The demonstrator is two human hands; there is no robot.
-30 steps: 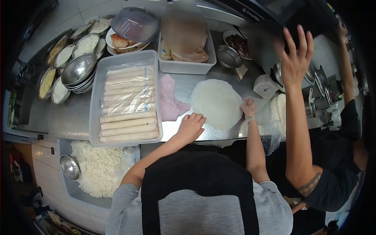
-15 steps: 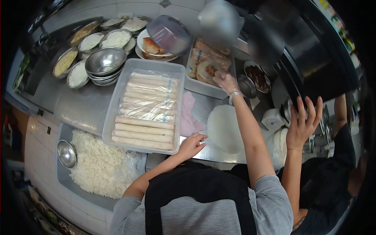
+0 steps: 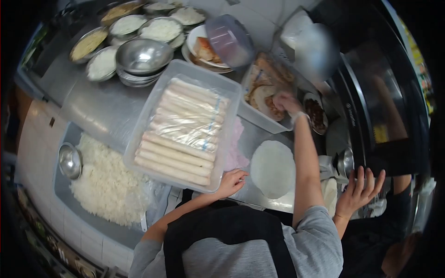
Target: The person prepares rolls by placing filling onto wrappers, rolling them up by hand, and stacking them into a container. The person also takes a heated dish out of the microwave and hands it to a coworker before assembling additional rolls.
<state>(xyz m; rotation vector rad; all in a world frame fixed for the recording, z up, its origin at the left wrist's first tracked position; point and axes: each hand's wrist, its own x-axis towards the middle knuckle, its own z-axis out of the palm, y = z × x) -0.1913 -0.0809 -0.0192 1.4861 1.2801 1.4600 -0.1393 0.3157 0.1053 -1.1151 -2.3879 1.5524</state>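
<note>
My right hand, in a thin clear glove, reaches into a plastic container at the upper right. Its fingertips are among a brownish shredded filling and are blurred, so their grip does not show. My left hand lies at the counter's front edge with fingers loosely curved and nothing in them. It is beside the lower right corner of a clear tray of pale rolls, partly under plastic film. Between my arms, a thin round white sheet lies flat on the counter, with a pink cloth near it.
A grey tub of white rice and a metal bowl stands at lower left. Stacked metal bowls and several filled bowls stand behind. Another person's hand is by a black appliance at right.
The view has shifted, and most things appear lower or farther right. My right hand has moved within the container. The other person's hand has lowered along the appliance. My left hand stays by the tray.
</note>
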